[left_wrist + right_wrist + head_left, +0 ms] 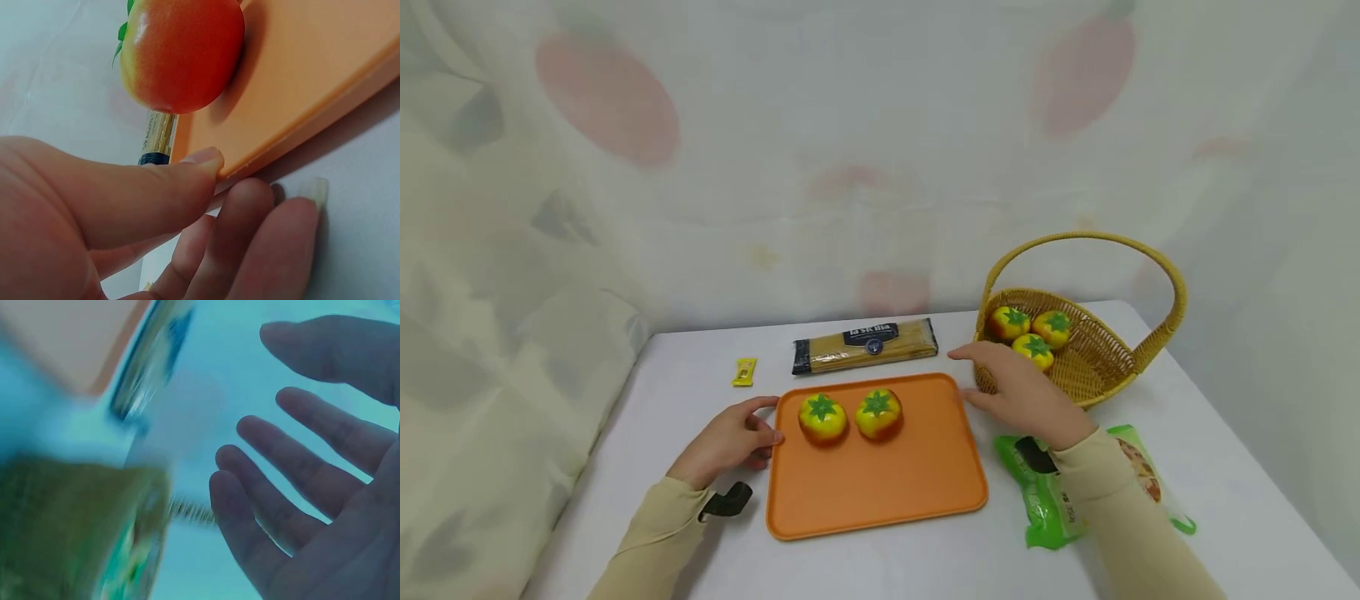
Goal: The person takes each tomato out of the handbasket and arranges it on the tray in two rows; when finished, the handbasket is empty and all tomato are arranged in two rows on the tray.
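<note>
Ideally, the left hand (727, 439), pinching the orange tray (880, 487) by its edge, needed to steady it, while the empty, loose-fingered right hand (1026, 398) needed clearance from the basket (1093, 346).

We pinch the edge of a flat, orange, plastic-looking tray (880, 487) with our left hand (724, 443). Two round, shiny, yellow-and-red fruits (823, 428) (878, 424) with green star tops sit upright on it, between that hand and our right hand (1028, 393).

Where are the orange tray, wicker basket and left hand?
Orange tray (880, 482), head view: bare surface.
Wicker basket (1096, 342), head view: inner wall.
Left hand (727, 437), head view: back of the hand.
</note>
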A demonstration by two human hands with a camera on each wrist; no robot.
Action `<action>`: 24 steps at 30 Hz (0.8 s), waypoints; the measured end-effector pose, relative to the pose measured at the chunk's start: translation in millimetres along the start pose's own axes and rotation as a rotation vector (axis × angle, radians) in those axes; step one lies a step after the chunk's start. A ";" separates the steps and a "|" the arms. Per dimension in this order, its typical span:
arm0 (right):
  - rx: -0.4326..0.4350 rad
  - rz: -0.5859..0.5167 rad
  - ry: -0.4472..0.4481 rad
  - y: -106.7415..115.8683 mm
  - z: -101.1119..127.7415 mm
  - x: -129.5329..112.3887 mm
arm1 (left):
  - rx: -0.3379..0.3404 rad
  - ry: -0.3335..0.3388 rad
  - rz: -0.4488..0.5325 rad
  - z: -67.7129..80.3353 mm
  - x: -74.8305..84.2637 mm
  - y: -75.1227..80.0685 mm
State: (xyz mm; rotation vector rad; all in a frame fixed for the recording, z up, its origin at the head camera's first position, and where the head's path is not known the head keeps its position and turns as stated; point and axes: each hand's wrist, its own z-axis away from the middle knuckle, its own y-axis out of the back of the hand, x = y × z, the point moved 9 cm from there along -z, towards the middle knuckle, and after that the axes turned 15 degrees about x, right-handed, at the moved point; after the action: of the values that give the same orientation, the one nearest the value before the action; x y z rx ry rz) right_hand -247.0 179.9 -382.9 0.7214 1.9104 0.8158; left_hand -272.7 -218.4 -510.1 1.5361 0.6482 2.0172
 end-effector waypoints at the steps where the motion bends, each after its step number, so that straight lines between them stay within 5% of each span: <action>1: -0.001 0.018 0.003 6.5 1.6 8.5 | -0.001 -0.002 -0.001 -0.2 0.1 0.5; 10: -0.055 0.112 -0.055 38.4 12.6 70.5 | -0.015 0.002 0.022 0.6 -0.7 0.5; 24: -0.169 0.149 0.047 17.8 7.8 83.6 | -0.009 0.019 0.044 2.3 0.9 1.4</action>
State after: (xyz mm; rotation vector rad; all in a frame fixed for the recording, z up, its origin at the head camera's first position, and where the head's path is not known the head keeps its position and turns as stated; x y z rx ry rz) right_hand -272.1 255.6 -414.5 0.7525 1.8188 1.0817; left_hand -270.8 -218.8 -508.1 1.5401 0.6177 2.0665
